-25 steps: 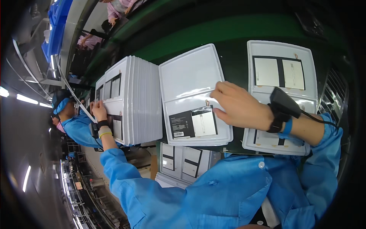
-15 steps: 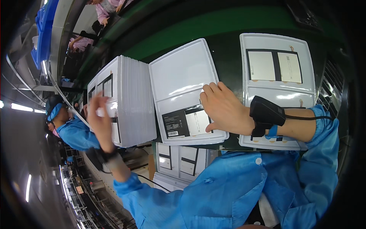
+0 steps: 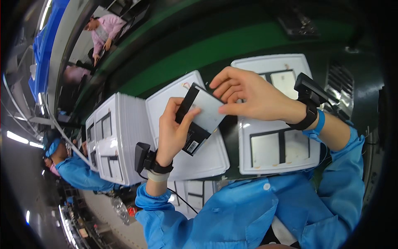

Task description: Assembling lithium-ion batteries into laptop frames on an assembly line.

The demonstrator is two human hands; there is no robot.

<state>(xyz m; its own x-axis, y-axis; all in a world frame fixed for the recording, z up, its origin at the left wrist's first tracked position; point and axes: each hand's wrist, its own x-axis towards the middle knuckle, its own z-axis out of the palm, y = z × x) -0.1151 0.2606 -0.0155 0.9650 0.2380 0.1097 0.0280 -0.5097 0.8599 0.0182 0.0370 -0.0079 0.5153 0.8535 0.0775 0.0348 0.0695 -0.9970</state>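
**Pack lifted, both hands on it, not yet placed**

I see the flat pack (image 3: 198,120) (pale grey face, black band along one edge, black end with a small label) held up in the air above the middle tray (image 3: 207,159), tilted, clear of the tray surface.

Left hand (image 3: 172,128): closed on the pack from below-left, thumb over the face, fingers wrapped behind the black edge. Firm hold.

Right hand (image 3: 248,93): fingers partly curled, thumb and fingertips pinching the pack's upper right corner. Not a full grasp, more a steadying pinch.

Progress as I judge it: the pickup is done and the pack is out of whatever it sat in. The middle tray under it looks bare where it shows, so that slot seems unfilled or just emptied; I can't tell which. The right tray (image 3: 253,159) carries pale inserts with black strips in its compartments, so that one looks loaded. Placing or handing off the pack is what remains.

Around it: a tall stack of white trays (image 3: 118,141) to the left, green belt (image 3: 232,50) behind, more trays below the bench edge (image 3: 188,195). A co-worker in blue (image 3: 70,170) sits at far left, another person in pink (image 3: 103,31) further back.
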